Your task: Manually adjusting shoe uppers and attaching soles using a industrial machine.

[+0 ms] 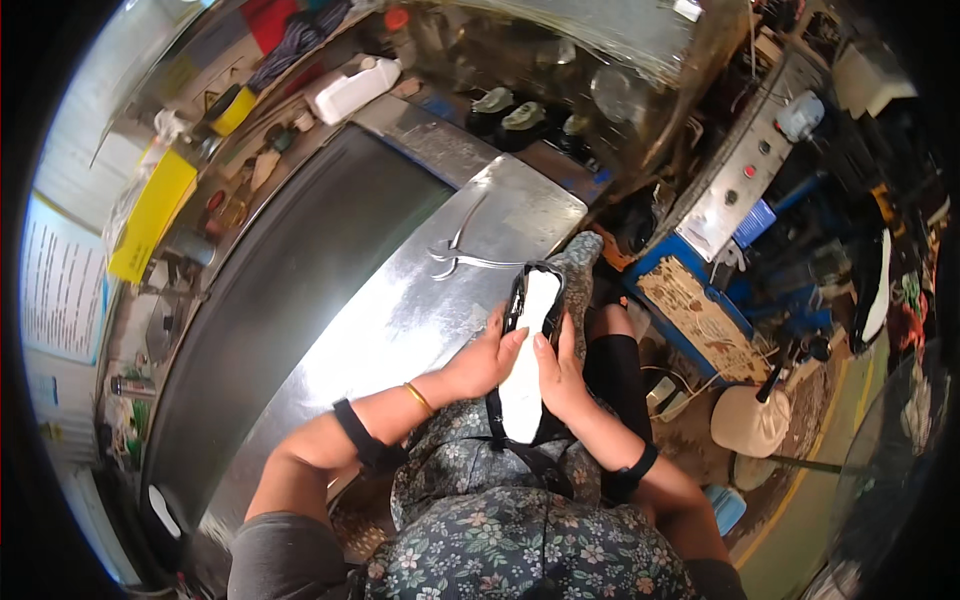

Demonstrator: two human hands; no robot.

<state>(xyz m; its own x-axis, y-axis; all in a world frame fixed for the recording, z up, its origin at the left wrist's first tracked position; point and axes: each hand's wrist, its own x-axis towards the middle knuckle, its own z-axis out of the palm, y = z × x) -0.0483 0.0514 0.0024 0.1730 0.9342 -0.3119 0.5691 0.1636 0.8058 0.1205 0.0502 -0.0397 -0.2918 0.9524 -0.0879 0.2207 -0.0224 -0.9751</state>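
A black shoe with a white insole lies sole side up across my lap, its toe end pointing toward the metal worktable. My left hand grips its left edge, fingers curled over the rim. Along the right edge sits my right hand, thumb pressing on the white insole. Both wrists carry black bands, and the left one also has a gold bangle. On the table top just beyond the shoe lies a pair of metal pliers.
A dark conveyor belt runs to the left of the worktable. Bottles, a white jug and yellow items crowd the shelf behind. A blue machine with a control panel stands right, with a round stool below it.
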